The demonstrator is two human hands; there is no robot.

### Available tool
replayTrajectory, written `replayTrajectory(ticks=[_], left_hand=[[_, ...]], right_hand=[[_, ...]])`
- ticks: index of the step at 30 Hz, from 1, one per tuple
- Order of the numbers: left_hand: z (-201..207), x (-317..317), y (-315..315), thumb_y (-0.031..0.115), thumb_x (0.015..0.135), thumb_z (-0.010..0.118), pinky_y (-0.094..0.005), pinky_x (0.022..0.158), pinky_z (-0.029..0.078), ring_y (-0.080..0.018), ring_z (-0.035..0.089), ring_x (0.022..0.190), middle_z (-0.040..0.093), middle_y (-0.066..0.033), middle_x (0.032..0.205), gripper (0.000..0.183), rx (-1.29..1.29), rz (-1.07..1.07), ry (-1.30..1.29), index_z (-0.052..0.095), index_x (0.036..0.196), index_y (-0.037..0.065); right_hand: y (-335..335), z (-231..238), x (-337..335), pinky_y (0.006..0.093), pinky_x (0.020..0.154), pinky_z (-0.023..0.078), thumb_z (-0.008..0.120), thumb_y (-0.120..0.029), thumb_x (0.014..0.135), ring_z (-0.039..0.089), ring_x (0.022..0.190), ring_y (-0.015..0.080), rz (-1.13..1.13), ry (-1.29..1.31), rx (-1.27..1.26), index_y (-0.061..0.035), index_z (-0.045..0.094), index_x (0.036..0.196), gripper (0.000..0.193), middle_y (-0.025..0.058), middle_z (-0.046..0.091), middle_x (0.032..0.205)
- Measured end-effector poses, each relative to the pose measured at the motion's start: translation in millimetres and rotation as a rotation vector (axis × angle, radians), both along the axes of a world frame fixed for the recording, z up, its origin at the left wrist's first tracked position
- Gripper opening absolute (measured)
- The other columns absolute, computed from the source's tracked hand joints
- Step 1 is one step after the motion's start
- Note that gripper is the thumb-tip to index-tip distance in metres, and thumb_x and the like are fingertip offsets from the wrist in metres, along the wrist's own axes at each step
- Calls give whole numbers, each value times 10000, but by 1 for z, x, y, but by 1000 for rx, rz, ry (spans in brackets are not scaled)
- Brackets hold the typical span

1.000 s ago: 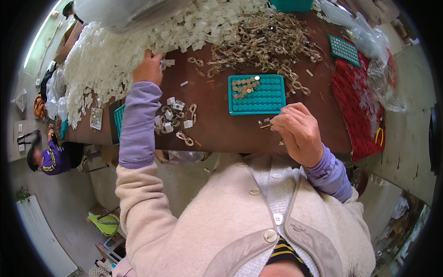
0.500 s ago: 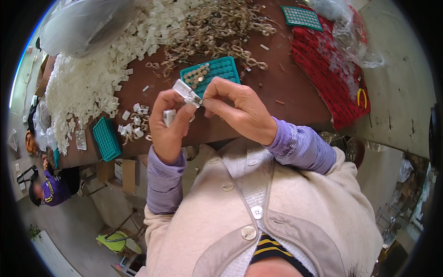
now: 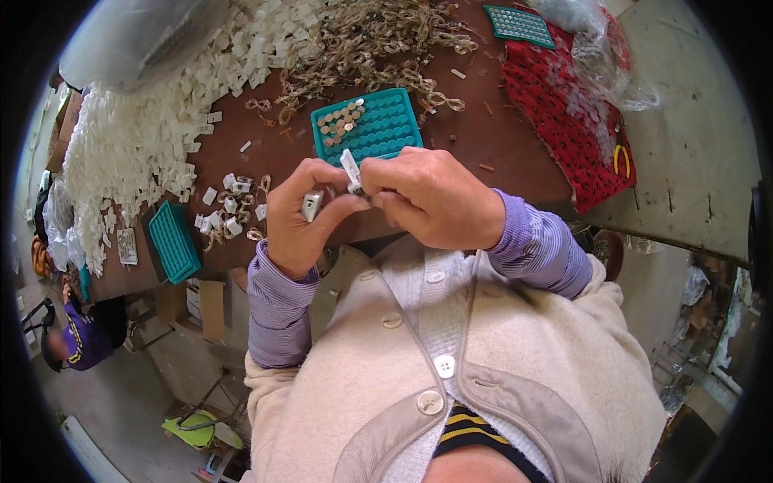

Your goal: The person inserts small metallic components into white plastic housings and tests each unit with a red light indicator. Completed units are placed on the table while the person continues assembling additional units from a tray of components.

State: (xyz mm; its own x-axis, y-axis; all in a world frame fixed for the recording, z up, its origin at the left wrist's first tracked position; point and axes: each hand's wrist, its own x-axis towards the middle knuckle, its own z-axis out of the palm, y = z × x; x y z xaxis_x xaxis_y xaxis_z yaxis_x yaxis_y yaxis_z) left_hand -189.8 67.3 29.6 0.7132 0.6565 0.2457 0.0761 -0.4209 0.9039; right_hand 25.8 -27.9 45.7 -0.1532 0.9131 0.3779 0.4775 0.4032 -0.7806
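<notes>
Over the table's near edge, my left hand point(image 3: 302, 213) pinches a small white plastic case point(image 3: 350, 167) between thumb and fingers. A second small white case point(image 3: 312, 204) is tucked in the same palm. My right hand point(image 3: 439, 197) closes its thumb and fingers on the near end of the first case, hiding that part. Just beyond my hands lies a teal tray point(image 3: 386, 148) with round pockets. Several gold and silver round button cells point(image 3: 341, 121) sit loosely at its left side.
White plastic pieces point(image 3: 129, 145) are heaped at the left. Coiled wires point(image 3: 362, 52) pile up at the back. Finished-looking white cases point(image 3: 229, 205) and an upright teal tray point(image 3: 173, 241) lie left. Red cloth point(image 3: 555, 105) with yellow-handled pliers point(image 3: 621, 159) is right; another person point(image 3: 88, 338) is far left.
My right hand has turned and moved in over the case, fingers now closed on it. The case tilts more upright. The view has shifted slightly.
</notes>
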Motion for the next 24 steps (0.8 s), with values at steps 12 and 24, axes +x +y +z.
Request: replayTrajectory(ticks=[12, 24], left_hand=[[4, 14, -36, 117, 1049, 742, -191, 465, 304, 0, 428, 542, 731, -11, 890, 184, -811, 224, -141, 696, 1207, 36], [-22, 13, -52, 148, 1065, 739, -183, 436, 312, -3, 497, 554, 641, 35, 863, 224, -898, 299, -248, 680, 1251, 39]], right_hand=[[-11, -18, 9, 463, 998, 503, 757, -36, 862, 681, 842, 285, -225, -215, 234, -69, 631, 912, 139, 67, 648, 824], [-2, -26, -11, 440, 981, 514, 756, -82, 830, 673, 855, 266, -258, -282, 380, -83, 700, 901, 90, 52, 617, 859]])
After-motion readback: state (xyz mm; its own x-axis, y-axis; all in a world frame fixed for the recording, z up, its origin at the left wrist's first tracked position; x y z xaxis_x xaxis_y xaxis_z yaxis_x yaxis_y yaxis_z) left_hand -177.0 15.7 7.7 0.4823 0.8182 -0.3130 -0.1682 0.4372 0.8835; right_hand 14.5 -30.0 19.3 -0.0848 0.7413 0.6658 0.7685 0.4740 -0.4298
